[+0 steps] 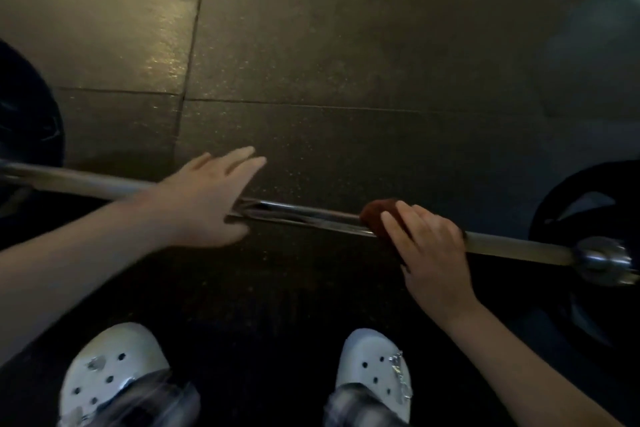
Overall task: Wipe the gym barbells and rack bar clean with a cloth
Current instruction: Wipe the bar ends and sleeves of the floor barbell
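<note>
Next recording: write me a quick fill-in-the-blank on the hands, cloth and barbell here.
A dark red cloth is gripped around the barbell by the ____. The left hand, fingers straight, holds ____. Both clogs are ____. Missing: right hand; nothing; white.

Glossy chromed metal barbell (304, 215), fuzzy rust-red cloth (379, 218), matt speckled rubber floor (346, 62).
</note>
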